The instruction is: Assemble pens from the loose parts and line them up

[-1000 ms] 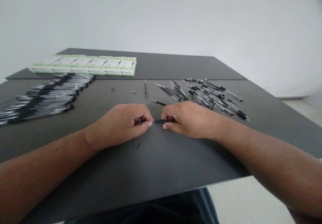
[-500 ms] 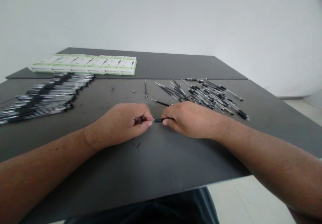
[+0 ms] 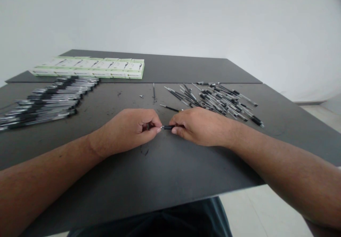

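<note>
Between my hands a pen (image 3: 167,127) with a black grip lies level, just above the grey table. My left hand (image 3: 140,125) pinches its pale tip end between thumb and forefinger. My right hand (image 3: 195,126) is closed round the black barrel part, and the rest of the pen is hidden in its fingers. Just beyond the right hand lies a loose black refill (image 3: 169,107) with a thin metal point. A small silver cone tip (image 3: 141,96) and another refill (image 3: 154,93) lie farther back in the middle.
To the right is a loose heap of pen barrels and refills (image 3: 221,100). Rows of pens (image 3: 50,100) lie side by side at the left. Behind them stands a row of green and white boxes (image 3: 98,68). Black scraps dot the table (image 3: 170,173).
My right thumb and fingers have shifted very slightly on the pen. Otherwise the hands and the things on the table stay as they were.
</note>
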`<state>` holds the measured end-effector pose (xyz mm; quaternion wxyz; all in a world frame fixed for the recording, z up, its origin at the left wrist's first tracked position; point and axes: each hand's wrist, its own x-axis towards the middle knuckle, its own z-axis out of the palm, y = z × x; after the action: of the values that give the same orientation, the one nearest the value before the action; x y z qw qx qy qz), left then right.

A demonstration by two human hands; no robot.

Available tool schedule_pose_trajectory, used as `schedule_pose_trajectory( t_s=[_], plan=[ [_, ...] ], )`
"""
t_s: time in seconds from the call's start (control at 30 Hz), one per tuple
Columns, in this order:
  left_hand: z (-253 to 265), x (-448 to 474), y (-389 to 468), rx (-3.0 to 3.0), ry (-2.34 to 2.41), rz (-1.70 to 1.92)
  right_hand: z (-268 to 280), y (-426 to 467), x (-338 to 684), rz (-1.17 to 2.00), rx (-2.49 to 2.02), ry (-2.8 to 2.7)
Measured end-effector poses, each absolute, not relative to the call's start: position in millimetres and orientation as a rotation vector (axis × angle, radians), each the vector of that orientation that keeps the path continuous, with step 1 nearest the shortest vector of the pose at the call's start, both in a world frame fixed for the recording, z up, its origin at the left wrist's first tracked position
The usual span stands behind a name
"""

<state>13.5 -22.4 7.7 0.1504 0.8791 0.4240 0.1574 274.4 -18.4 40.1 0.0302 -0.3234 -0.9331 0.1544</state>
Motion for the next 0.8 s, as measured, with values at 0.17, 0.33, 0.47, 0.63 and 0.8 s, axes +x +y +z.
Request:
schedule_pose_trajectory(
  t_s=[0.17,0.33,0.47,0.63,0.8],
  plan=[
    [5.0,12.5,-21.1,2.535,1.207,0.477,39.7,-18.9,275.5,0.454,-1.090,-2.837],
    [6.7,13.2,-21.4,2.527,1.214,0.466,39.2,-18.6,276.2,0.426,-0.975,-2.895],
    [7.5,13.8,-21.8,2.518,1.225,0.470,39.2,-18.5,276.7,0.485,-1.034,-2.842],
    [5.9,12.7,-21.7,2.536,1.216,0.482,39.8,-17.8,277.1,0.446,-1.042,-2.854],
    [6.0,12.4,-21.4,2.541,1.212,0.469,38.2,-17.8,276.4,0.425,-0.980,-2.882]
  ],
)
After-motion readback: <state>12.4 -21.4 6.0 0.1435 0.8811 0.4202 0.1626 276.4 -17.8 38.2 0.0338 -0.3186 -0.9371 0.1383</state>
